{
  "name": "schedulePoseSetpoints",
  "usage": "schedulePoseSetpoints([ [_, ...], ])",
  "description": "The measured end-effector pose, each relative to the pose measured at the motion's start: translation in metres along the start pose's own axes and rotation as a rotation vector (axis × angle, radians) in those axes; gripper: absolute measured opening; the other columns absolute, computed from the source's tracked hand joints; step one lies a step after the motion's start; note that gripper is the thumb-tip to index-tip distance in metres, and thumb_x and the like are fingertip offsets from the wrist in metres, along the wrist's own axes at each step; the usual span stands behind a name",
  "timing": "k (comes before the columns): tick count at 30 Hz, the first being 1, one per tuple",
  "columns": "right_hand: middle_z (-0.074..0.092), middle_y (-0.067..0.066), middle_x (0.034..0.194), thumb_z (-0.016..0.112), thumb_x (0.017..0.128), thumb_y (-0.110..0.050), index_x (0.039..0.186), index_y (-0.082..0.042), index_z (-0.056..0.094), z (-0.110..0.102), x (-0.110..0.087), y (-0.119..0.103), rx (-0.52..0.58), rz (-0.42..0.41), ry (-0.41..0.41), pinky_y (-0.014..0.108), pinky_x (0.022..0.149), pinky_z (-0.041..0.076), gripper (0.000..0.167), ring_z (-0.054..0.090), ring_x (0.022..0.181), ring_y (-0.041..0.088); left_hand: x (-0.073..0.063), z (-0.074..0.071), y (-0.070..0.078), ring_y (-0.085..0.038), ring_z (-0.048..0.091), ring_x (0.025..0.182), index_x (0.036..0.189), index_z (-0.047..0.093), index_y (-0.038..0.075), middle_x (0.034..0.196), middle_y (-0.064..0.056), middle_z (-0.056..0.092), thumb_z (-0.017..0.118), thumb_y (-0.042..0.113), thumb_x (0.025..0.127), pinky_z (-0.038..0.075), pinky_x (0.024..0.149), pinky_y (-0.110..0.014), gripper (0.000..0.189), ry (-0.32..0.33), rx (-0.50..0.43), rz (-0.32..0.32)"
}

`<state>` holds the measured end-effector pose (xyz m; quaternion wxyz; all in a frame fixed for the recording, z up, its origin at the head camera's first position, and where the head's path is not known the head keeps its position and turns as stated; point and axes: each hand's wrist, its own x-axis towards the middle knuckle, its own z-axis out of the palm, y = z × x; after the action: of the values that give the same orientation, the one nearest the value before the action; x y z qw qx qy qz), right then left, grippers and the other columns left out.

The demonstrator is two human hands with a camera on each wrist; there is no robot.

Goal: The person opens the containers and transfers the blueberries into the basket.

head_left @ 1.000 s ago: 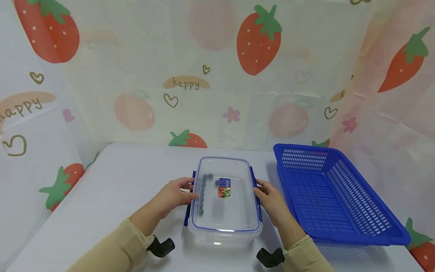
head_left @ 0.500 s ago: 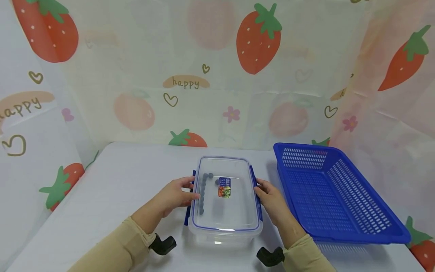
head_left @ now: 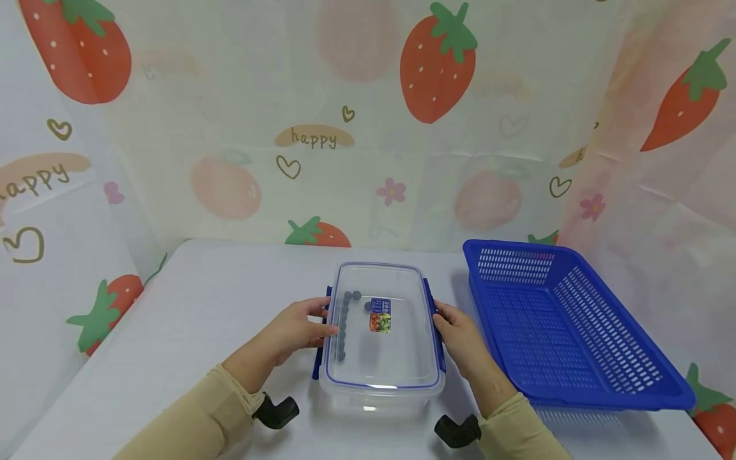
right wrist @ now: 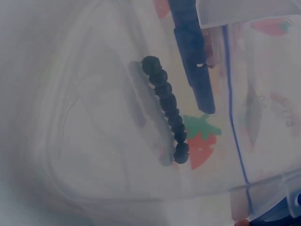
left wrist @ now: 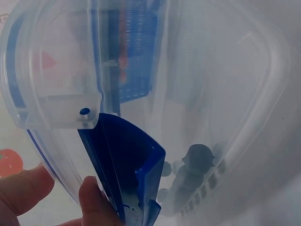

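A clear plastic food container (head_left: 402, 364) with a blue-lined clear lid stands on the table in the head view. Several small dark round things, blueberry-like (right wrist: 168, 102), lie inside, mostly in a row along its left side. My left hand (head_left: 293, 332) holds the container's left side, thumb over the lid's edge and fingers by the blue latch (left wrist: 124, 155). That latch sticks outward in the left wrist view. On the opposite side, my right hand (head_left: 462, 338) grips around the right latch (head_left: 435, 326), with its fingertips partly hidden. A small printed label (head_left: 380, 315) sits on the lid.
A large blue plastic basket (head_left: 581, 345) with slotted walls stands close on the right. White cloth covers the table (head_left: 241, 268), and a strawberry-print curtain (head_left: 368, 128) hangs behind it. Black wrist mounts (head_left: 277, 411) jut out below both hands.
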<state>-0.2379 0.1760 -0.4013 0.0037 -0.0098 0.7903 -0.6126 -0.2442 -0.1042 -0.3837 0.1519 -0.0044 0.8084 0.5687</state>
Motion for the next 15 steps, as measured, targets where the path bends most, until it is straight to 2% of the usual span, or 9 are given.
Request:
schedulePoseSetpoints([
  [11, 0.043, 0.022, 0.134, 0.035, 0.096, -0.003, 0.135, 0.005, 0.038, 0.0001, -0.0007, -0.0018, -0.052, 0.000, 0.009, 0.048, 0.099, 0.037, 0.040, 0.042, 0.122, 0.035, 0.0000, 0.0007, -0.0006, -0.018, 0.060, 0.084, 0.138, 0.040, 0.014, 0.119, -0.011, 0.049, 0.073, 0.014, 0.077, 0.054, 0.077, -0.034, 0.069, 0.002, 0.000, -0.003],
  [15, 0.047, 0.025, 0.129, 0.032, 0.094, 0.000, 0.133, 0.007, 0.040, -0.0025, -0.0006, 0.0014, -0.081, 0.007, 0.018, 0.048, 0.097, 0.039, 0.040, 0.046, 0.118, 0.036, -0.0006, 0.0006, -0.0004, -0.018, 0.060, 0.083, 0.139, 0.040, 0.014, 0.117, -0.011, 0.049, 0.072, 0.014, 0.077, 0.054, 0.077, -0.034, 0.069, -0.001, -0.005, -0.001],
])
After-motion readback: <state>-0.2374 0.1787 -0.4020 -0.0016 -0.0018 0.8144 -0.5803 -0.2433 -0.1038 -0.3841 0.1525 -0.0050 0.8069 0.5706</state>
